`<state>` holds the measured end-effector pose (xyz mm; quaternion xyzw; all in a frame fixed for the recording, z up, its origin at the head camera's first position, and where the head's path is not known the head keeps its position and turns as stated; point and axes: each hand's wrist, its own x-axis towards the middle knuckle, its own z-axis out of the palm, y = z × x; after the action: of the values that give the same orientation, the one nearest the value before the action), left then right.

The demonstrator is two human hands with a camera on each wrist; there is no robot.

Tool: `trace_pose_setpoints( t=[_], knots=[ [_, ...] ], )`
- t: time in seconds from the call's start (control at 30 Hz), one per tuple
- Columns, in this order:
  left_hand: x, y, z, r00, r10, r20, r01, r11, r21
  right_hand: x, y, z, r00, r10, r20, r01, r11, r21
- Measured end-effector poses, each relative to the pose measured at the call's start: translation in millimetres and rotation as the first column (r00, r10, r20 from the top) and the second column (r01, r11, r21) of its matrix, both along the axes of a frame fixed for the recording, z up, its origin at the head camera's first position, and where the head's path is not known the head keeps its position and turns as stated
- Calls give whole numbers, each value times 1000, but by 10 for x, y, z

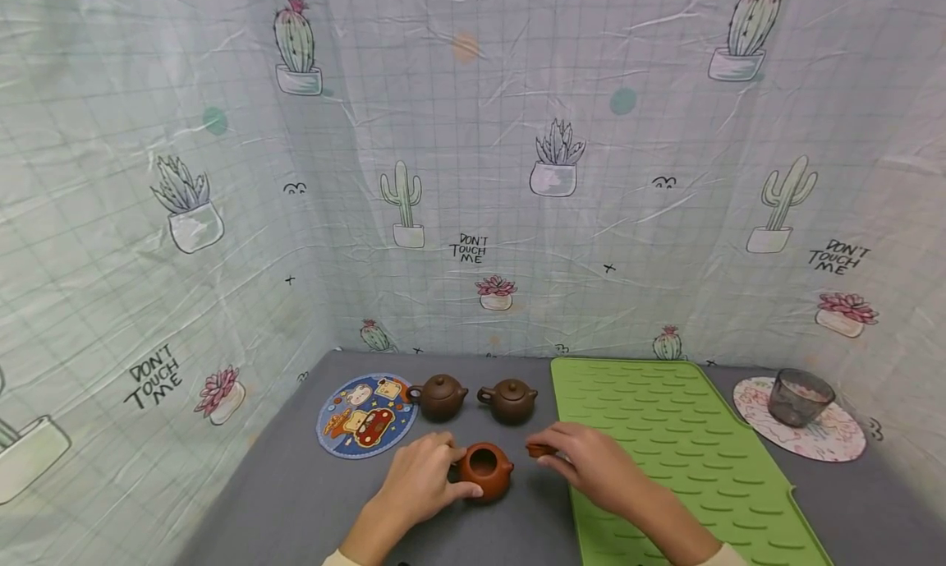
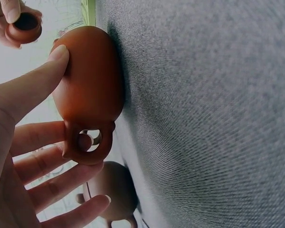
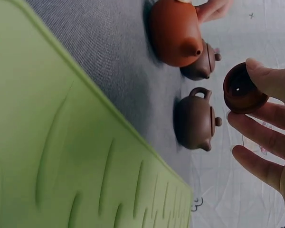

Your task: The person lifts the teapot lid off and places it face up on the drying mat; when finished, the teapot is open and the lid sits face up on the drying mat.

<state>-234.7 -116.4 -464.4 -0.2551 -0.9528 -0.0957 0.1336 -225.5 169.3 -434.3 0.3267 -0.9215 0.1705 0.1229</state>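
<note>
An orange-brown clay teapot [image 1: 497, 477] stands lidless on the grey cloth, its round mouth facing up and its spout to the right. My left hand [image 1: 424, 477] holds it from the handle side, with the thumb on the body and the fingers about the handle [image 2: 92, 154]. To the right of the spout, my right hand [image 1: 594, 466] pinches the small teapot lid [image 3: 242, 90] between thumb and fingers. The lid is raised off the table and apart from the pot; its hollow underside shows in the right wrist view.
Two dark brown lidded teapots, one on the left [image 1: 441, 398] and one on the right [image 1: 512, 402], stand behind. A round blue cartoon mat [image 1: 340, 418] lies left. A green ridged mat [image 1: 636, 418] lies right, beyond it a tinted glass cup [image 1: 798, 402] on a pink-white round mat [image 1: 820, 444].
</note>
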Motion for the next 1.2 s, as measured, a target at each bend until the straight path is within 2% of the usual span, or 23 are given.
trace_pose_setpoints(
  t=[0.4,0.57,0.9,1.2],
  knots=[
    [1,-6,6,1000,-8,-4,8,1000,13,86,296,-25,996,-30,81,28,999,31],
    [-7,-11,-4,1000,-7,-20,7,1000,14,145,388,-65,998,-34,47,32,999,39],
    [-5,-8,13,1000,-9,-12,9,1000,11,217,507,-173,1000,-19,-3,19,998,61],
    [-10,-8,23,1000,-13,2,13,1000,7,266,571,-250,995,-46,84,40,996,82]
  ],
)
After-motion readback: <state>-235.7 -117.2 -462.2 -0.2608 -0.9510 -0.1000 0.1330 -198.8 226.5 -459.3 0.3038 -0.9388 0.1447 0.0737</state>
